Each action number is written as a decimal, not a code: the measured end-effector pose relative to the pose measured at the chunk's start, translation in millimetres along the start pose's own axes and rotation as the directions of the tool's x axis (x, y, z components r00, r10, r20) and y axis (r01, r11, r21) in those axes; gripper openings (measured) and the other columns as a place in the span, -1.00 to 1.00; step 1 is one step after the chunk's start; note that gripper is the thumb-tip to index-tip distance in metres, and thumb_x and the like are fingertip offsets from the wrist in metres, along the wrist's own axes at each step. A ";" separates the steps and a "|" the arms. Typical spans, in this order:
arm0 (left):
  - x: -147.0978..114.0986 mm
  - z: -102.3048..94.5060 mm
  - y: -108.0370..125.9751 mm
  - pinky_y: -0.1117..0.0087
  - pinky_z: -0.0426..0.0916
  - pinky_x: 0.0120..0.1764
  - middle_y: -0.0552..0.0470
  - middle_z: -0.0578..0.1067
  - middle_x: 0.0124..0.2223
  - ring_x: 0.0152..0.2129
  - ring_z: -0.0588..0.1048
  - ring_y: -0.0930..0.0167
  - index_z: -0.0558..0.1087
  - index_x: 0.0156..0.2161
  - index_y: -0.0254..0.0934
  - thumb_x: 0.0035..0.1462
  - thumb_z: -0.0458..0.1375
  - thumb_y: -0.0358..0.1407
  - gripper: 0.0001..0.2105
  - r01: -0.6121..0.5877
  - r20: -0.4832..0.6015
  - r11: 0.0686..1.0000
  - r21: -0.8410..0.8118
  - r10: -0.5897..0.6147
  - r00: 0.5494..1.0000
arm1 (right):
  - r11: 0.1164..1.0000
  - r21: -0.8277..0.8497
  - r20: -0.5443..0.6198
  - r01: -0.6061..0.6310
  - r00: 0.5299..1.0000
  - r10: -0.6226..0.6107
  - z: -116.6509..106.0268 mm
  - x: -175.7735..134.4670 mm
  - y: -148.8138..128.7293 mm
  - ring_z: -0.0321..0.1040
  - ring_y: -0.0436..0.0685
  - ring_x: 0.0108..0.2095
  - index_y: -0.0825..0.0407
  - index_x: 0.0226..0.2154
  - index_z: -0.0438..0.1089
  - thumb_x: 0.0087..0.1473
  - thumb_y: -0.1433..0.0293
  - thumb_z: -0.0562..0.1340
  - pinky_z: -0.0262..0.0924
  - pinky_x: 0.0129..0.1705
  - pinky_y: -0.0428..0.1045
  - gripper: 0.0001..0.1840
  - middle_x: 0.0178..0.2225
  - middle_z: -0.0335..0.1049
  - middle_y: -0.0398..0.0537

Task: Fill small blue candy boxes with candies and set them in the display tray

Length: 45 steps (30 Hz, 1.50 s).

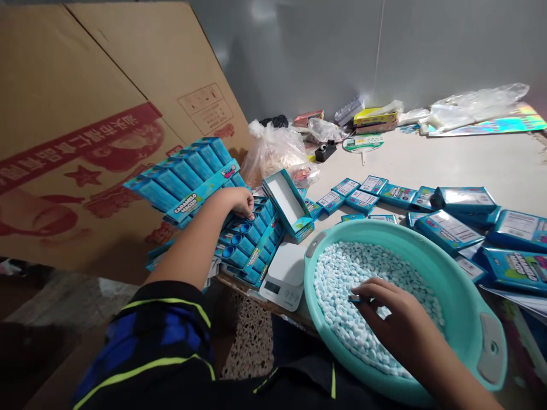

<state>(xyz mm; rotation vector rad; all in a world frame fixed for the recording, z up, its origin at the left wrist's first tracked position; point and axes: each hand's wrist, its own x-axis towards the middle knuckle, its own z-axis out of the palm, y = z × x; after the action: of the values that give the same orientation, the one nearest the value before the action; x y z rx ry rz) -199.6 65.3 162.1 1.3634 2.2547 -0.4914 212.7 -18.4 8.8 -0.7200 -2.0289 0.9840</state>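
My left hand (pixel 237 201) reaches left onto a stack of blue banded box bundles (pixel 248 242), its fingers curled on the top of one bundle. A higher bundle labelled "Caramelo Macizo" (pixel 183 176) lies just left of that hand. My right hand (pixel 395 319) rests inside a teal basin (pixel 459 279), fingers pinched on a small scoop-like thing among several white-blue candies (pixel 342 273). An open empty blue box (pixel 287 200) stands on a white scale (pixel 284 276) between the two hands.
Flat folded blue boxes (pixel 448 213) cover the table to the right. A large cardboard sheet (pixel 85 114) leans at the left. Plastic bags (pixel 273 151), a tape dispenser (pixel 325 151) and packets lie at the back by the grey wall.
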 end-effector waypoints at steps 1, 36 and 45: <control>-1.2 2.4 -0.7 0.41 0.35 -0.37 0.07 0.46 -0.58 -0.54 0.47 0.38 0.40 -0.59 -0.24 -0.39 0.52 -0.16 -0.62 0.005 -0.002 1.000 -0.018 -0.005 1.000 | 1.000 0.006 0.001 0.006 1.000 -0.006 0.4 -0.6 0.6 0.49 0.07 -0.44 -0.01 -0.29 0.55 0.24 0.42 0.20 0.38 -0.45 -0.09 -0.82 -0.35 0.55 -0.02; -61.9 76.7 20.6 0.26 0.36 0.17 -0.10 0.61 -0.04 -0.03 0.53 0.26 0.61 -0.12 -0.26 0.19 0.11 -0.39 -0.75 -0.439 -0.744 0.896 -0.072 0.245 0.621 | 0.997 -0.075 -0.024 0.022 0.999 -0.023 11.0 -6.9 19.2 0.44 0.11 -0.45 0.02 -0.12 0.53 0.32 0.11 0.23 0.42 -0.38 0.00 -0.66 -0.38 0.46 -0.04; -1.3 28.5 -7.6 0.38 0.47 -0.17 -0.04 0.64 -0.32 -0.33 0.58 0.31 0.58 -0.40 -0.25 -0.13 0.42 -0.21 -0.81 -0.176 -0.388 0.967 -0.183 0.093 0.917 | 0.997 -0.078 -0.003 0.017 1.000 -0.018 6.8 -5.1 10.7 0.45 0.13 -0.44 0.00 -0.25 0.55 0.31 0.02 0.21 0.37 -0.40 0.01 -0.59 -0.41 0.46 -0.03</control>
<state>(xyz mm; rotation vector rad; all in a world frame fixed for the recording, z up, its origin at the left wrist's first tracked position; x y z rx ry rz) -200.2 46.3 139.6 1.5910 2.3976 0.0733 211.6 -19.1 -4.7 -0.7433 -2.0768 0.8969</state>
